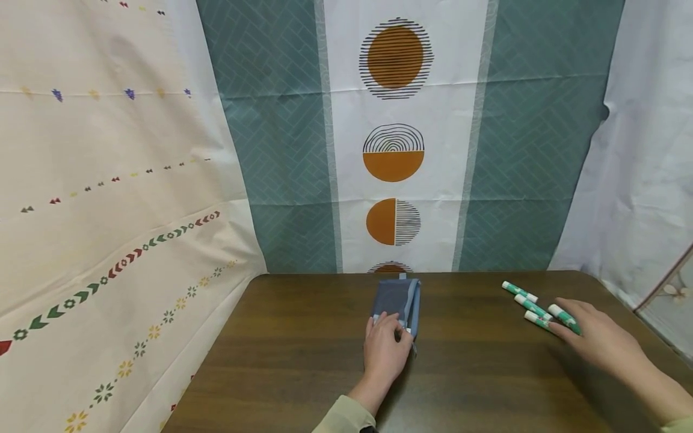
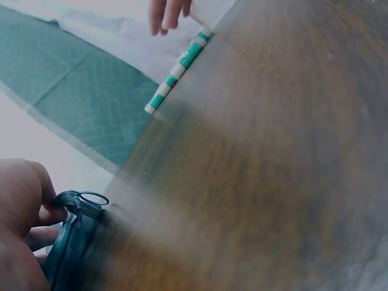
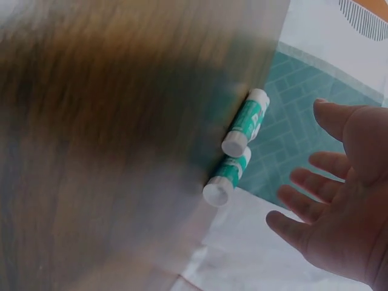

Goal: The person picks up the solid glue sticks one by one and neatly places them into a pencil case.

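A blue-grey zippered pouch [image 1: 394,296] lies near the table's far edge. The left hand [image 1: 385,347] grips its near end; in the left wrist view, thumb and fingers pinch the pouch [image 2: 73,242] beside its ring-shaped zipper pull [image 2: 92,198]. Several green-and-white glue sticks [image 1: 533,307] lie together at the right. Over them hovers the right hand [image 1: 601,337], thumb and fingers apart, one glue stick [image 1: 565,319] showing between them. From the right wrist, the hand [image 3: 339,194] has spread fingers with nothing held, apart from the glue sticks [image 3: 247,124].
Brown wood makes up the tabletop [image 1: 303,367]. Behind it hangs a teal and white patterned cloth [image 1: 281,180], with a cream embroidered cloth [image 1: 119,198] at the left and a white cloth [image 1: 644,180] at the right.
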Available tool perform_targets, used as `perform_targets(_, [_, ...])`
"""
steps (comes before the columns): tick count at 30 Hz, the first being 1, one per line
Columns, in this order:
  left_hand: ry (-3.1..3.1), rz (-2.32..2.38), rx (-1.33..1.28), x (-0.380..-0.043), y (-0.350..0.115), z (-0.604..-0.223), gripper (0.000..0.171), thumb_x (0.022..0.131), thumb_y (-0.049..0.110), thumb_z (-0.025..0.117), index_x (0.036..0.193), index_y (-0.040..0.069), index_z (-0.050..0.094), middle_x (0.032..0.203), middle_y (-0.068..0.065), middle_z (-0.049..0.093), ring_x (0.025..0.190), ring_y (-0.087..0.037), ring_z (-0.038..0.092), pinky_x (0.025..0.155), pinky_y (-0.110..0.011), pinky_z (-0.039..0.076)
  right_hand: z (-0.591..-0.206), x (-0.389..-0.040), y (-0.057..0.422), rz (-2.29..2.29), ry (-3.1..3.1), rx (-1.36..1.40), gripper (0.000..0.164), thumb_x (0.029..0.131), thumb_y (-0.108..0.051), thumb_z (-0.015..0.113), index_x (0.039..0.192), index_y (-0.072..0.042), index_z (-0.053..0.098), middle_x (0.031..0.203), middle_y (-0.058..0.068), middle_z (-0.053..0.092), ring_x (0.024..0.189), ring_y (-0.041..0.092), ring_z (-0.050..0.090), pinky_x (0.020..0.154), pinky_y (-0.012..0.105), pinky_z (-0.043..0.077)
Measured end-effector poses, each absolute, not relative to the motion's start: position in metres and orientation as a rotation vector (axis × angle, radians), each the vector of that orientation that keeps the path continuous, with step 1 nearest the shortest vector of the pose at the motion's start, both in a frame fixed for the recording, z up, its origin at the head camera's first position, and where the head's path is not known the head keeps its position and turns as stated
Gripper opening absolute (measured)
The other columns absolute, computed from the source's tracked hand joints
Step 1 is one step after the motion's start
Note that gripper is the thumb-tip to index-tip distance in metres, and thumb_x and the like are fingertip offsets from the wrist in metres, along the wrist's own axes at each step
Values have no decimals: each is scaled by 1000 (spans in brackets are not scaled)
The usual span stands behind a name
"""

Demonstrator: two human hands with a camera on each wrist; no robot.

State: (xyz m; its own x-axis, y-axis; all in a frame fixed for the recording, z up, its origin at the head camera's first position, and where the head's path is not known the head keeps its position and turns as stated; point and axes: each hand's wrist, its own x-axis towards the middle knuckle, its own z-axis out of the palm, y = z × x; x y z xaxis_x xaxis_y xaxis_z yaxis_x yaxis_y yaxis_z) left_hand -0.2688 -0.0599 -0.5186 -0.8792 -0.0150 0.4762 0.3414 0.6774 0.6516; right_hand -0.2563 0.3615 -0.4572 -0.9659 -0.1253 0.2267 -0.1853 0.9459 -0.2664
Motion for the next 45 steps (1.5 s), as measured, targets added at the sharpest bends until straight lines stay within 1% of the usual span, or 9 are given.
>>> perform_targets(8, [-2453, -1095, -251, -268, -61, -521, 25, 91, 10, 72, 70, 18, 60, 134, -10, 78, 138, -38, 65, 125, -66, 36, -461, -258, 371, 399, -2884, 217, 70, 109, -42, 68, 152, 10, 48, 148, 46, 46, 128, 73, 46, 88, 85, 46])
perform_targets(13, [-2454, -1111, -251, -268, -62, -520, 27, 92, 10, 72, 70, 19, 60, 135, -10, 77, 140, -38, 64, 126, -66, 35, -462, -260, 377, 382, -2882, 191, 70, 109, -41, 68, 150, 12, 48, 146, 48, 46, 127, 74, 46, 88, 85, 45])
perform_targets(18, [-2448, -1104, -248, -270, -62, -520, 27, 92, 10, 72, 70, 19, 60, 135, -10, 77, 139, -38, 65, 125, -66, 35, -463, -262, 381, 378, -2894, 173, 71, 109, -41, 68, 149, 14, 48, 145, 50, 45, 128, 74, 45, 91, 85, 44])
perform_targets(25, [-2451, -1089, -250, -272, -62, -521, 26, 92, 10, 72, 70, 19, 61, 134, -9, 77, 138, -38, 65, 125, -66, 36, -468, -265, 391, 378, -2935, 167, 74, 111, -45, 64, 149, 17, 46, 146, 51, 41, 128, 75, 44, 93, 85, 44])
perform_targets(33, [-2448, -1082, -252, -271, -61, -519, 26, 90, 10, 72, 69, 19, 59, 133, -10, 78, 138, -38, 65, 125, -66, 36, -477, -263, 400, 365, -2900, 185, 70, 109, -40, 68, 140, 20, 53, 140, 51, 48, 126, 73, 49, 96, 82, 45])
perform_targets(45, [-2459, -1070, -250, -271, -60, -520, 27, 91, 10, 72, 69, 19, 59, 133, -9, 78, 138, -37, 65, 125, -65, 36, -482, -264, 409, 374, -2952, 174, 74, 107, -46, 69, 136, 21, 56, 137, 51, 51, 122, 72, 53, 92, 80, 48])
